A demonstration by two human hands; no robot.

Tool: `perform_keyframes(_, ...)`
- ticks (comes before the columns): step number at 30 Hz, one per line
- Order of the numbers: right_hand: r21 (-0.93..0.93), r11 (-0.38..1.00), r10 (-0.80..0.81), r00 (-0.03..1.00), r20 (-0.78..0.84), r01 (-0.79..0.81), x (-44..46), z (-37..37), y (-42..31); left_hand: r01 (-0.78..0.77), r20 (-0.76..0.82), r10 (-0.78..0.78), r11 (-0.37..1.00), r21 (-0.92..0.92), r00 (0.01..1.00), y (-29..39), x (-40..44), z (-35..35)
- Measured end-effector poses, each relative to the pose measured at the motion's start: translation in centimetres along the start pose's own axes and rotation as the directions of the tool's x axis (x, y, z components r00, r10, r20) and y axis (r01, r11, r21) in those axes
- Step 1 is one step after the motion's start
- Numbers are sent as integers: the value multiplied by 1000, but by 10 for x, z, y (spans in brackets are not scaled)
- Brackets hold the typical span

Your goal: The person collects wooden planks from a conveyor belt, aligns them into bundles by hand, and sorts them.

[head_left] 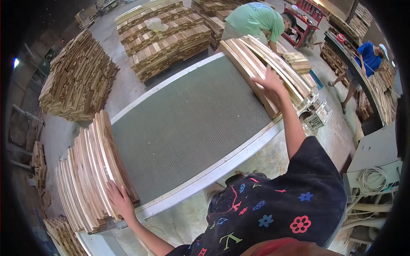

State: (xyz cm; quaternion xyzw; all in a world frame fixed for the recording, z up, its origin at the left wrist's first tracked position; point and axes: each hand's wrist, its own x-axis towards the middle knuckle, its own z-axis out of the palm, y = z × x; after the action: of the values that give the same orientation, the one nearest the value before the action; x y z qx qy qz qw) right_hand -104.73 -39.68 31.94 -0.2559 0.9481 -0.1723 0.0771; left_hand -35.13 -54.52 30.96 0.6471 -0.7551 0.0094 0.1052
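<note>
My left hand (120,201) lies with its fingers spread on the near end of a row of wooden strips (92,164), which stand side by side at the left of the conveyor belt (188,123). At the belt's right end, my right hand (272,84) is open, fingers apart, against or just above a second group of wooden strips (250,64). Some of these strips lean at an angle, with gaps between them. Neither hand grasps a strip. The green ribbed belt surface runs between the two groups.
A co-worker in a green shirt (252,21) bends over behind the right-hand strips. Stacked wood (77,79) and more piles (166,42) stand beyond the belt. Another person in blue (369,57) stands far right, near a red tool cart (304,25). A coiled hose (372,179) hangs at right.
</note>
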Motion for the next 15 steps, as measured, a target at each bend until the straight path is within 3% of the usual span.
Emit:
perform_keyframes(3, -172, 985, 6, 998, -66, -17, 47, 24, -40, -138, -170, 131, 990, -29, 977, 0, 1, 2)
perform_keyframes(6, -179, 984, 0, 998, -66, -12, 49, 26, -43, -75, -508, 253, 936, 344, 824, 60, -21, -12)
perform_keyframes(7, -149, 989, -17, 998, -58, 8, 43, 22, -43, -95, -570, 163, 984, 149, 805, 82, -26, -11)
perform_keyframes(8, -156, 987, -38, 997, -71, 26, 36, 23, -40, -253, -523, 106, 942, -219, 846, 116, -37, -16)
perform_keyframes(9, -164, 985, -66, 994, -85, 51, 25, 24, -39, -350, -458, 72, 752, -559, 886, 155, -53, -23)
perform_keyframes(10, -172, 982, -95, 991, -95, 77, 12, 28, -37, -254, -202, 156, 528, -810, 967, 197, -77, -36)
perform_keyframes(11, -159, 980, -134, 988, -75, 121, -12, 28, -34, -19, 47, 342, 186, -982, 939, 231, -99, -39)
perform_keyframes(12, -146, 975, -177, 983, -54, 167, -42, 25, -31, 166, 112, 615, -32, -986, 781, 252, -123, -18)
perform_keyframes(13, -172, 963, -217, 976, -35, 208, -70, 27, -27, 175, 241, 839, 177, -969, 487, 284, -134, -22)
perform_keyframes(14, -203, 949, -246, 969, -2, 241, -101, 29, -19, 7, 140, 912, 148, -989, 387, 312, -155, 0)
perform_keyframes(15, -155, 947, -274, 960, 66, 281, -138, 17, -19, 55, 307, 934, 302, -952, 181, 334, -165, 20)
